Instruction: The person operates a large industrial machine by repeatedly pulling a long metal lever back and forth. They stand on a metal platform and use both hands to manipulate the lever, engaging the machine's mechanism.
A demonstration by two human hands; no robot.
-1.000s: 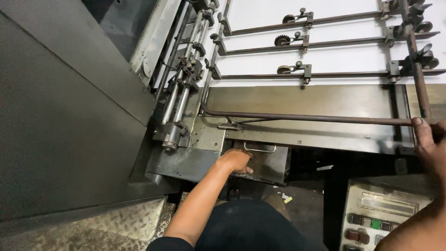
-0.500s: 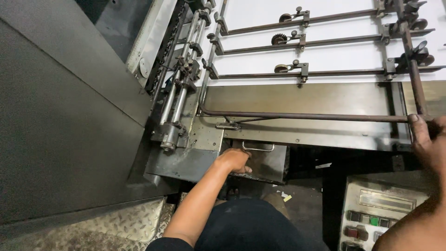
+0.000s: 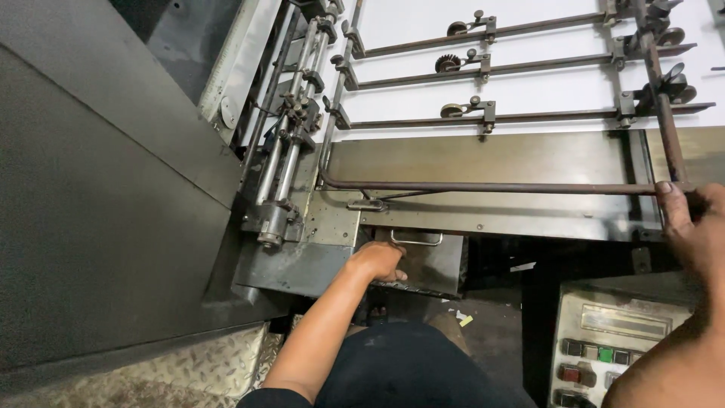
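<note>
I look down at a printing machine's feed table. My left hand (image 3: 380, 261) reaches under the table's front edge, its fingers curled on the lower rim of a small metal panel (image 3: 430, 261) with a wire handle (image 3: 416, 240). My right hand (image 3: 693, 227) grips the right end of a rusty metal bar (image 3: 483, 186) that runs across the steel plate (image 3: 491, 162). Beyond the plate lies white paper (image 3: 529, 72) under thin rods carrying small wheels (image 3: 453, 111).
A roller and lever assembly (image 3: 283, 159) stands at the table's left side beside a dark grey cover (image 3: 98, 196). A control box with coloured buttons (image 3: 604, 351) sits lower right. Chequered metal flooring (image 3: 181, 374) lies lower left.
Both hands stay where they were. Only the view has shifted slightly.
</note>
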